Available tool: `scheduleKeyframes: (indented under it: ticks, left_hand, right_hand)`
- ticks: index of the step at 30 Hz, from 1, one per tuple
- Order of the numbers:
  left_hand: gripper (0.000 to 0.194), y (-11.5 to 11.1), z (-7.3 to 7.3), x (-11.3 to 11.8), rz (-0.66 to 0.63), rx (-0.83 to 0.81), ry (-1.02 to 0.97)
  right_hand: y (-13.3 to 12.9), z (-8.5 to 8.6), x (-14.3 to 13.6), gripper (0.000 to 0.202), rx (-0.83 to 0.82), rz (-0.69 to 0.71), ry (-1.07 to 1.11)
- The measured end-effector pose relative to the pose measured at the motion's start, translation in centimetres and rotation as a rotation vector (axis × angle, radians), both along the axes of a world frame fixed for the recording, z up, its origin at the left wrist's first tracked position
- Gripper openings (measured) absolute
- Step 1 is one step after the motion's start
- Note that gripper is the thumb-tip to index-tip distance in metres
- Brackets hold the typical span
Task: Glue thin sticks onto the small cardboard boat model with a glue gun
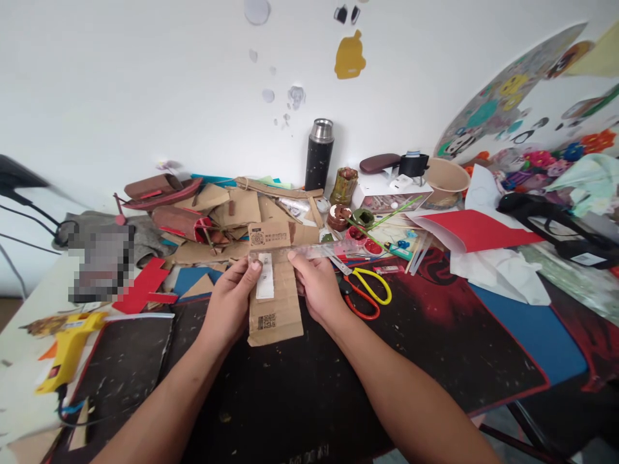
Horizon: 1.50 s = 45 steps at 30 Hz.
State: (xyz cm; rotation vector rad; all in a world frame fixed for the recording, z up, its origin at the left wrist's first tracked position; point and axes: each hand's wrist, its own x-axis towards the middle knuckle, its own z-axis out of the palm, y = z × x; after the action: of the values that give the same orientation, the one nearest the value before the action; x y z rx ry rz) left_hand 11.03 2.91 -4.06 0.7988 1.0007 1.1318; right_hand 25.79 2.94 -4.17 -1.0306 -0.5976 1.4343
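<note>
A piece of brown cardboard (285,309) with printed codes and a white label (265,277) is held up over the dark mat. Across its upper part lies a clear ruler (319,250), sticking out past the right edge. My left hand (232,290) grips the cardboard's left edge, thumb on the front by the label and the ruler's left end. My right hand (314,287) pinches the ruler against the cardboard with the thumb on top; its other fingers are partly hidden behind. Just right of that hand lie scissors (370,290) with yellow and red handles.
A yellow glue gun (72,341) with a cord lies at left on a dark board (128,354). Cardboard scraps (242,206) and red model pieces (181,222) pile up at the back. Behind stand a black thermos (319,158) and small paint pots (340,216); red paper (483,231) lies at right.
</note>
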Motion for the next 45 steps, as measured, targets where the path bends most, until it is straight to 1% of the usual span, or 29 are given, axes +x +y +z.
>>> scheduleKeyframes:
  ticks: [4, 6, 8, 11, 14, 17, 22, 25, 27, 29, 31, 34, 35, 38, 42, 45]
  left_hand:
    - [0.059, 0.1, 0.5, -0.4, -0.156, -0.028, -0.066]
    - [0.057, 0.2, 0.7, -0.8, -0.231, -0.041, -0.056]
    - [0.052, 0.3, 0.8, -1.1, -0.266, -0.046, -0.028]
    - [0.047, 0.4, 0.7, -1.4, -0.266, -0.030, 0.000]
    - [0.047, 0.5, 0.4, -1.6, -0.249, -0.006, 0.001]
    - [0.044, 0.6, 0.4, -1.7, -0.195, 0.008, -0.008]
    - [0.050, 0.8, 0.7, -1.6, -0.087, 0.026, -0.043]
    - [0.053, 1.0, 0.7, -1.3, -0.037, 0.028, -0.073]
    - [0.053, 1.0, 0.7, -1.3, 0.019, 0.032, -0.079]
    - [0.054, 0.9, 0.9, -1.3, 0.041, 0.038, -0.069]
    - [0.057, 0.8, 1.2, -1.4, -0.010, 0.043, -0.067]
    - [0.066, 0.7, 1.8, -1.6, -0.122, 0.029, -0.105]
    - [0.067, 0.7, 1.9, -1.6, -0.148, 0.014, -0.110]
    - [0.057, 0.7, 1.7, -1.6, -0.201, -0.032, -0.049]
    - [0.039, 0.8, 1.4, -1.4, -0.272, -0.022, 0.034]
    - [0.035, 0.9, 1.4, -1.2, -0.239, 0.039, 0.032]
  right_hand:
    - [0.3, 0.1, 0.6, 0.034, 0.018, -0.039, -0.015]
    - [0.4, 0.2, 0.8, 0.034, 0.023, -0.053, -0.036]
    - [0.5, 0.3, 1.0, 0.035, 0.026, -0.068, -0.064]
    - [0.5, 0.5, 1.2, 0.037, 0.033, -0.051, -0.115]
    - [0.5, 0.7, 1.3, 0.040, 0.046, 0.016, -0.154]
    - [0.4, 0.7, 1.4, 0.047, 0.059, 0.074, -0.170]
    - [0.3, 0.3, 1.2, 0.056, 0.059, 0.135, -0.133]
    - [0.2, 0.1, 0.9, 0.055, 0.031, 0.152, -0.097]
    - [0.1, 0.2, 0.7, 0.052, 0.016, 0.168, -0.074]
    - [0.0, 0.2, 0.6, 0.048, 0.011, 0.188, -0.058]
    - [0.0, 0.2, 0.6, 0.045, 0.014, 0.187, -0.049]
    - [0.1, 0.2, 0.7, 0.042, 0.031, 0.133, -0.048]
    - [0.2, 0.1, 0.8, 0.042, 0.038, 0.112, -0.048]
    - [0.4, 0.1, 1.1, 0.043, 0.045, 0.074, -0.056]
    - [0.4, 0.3, 1.2, 0.045, 0.016, 0.101, -0.083]
    - [0.3, 0.3, 1.0, 0.045, 0.007, 0.130, -0.074]
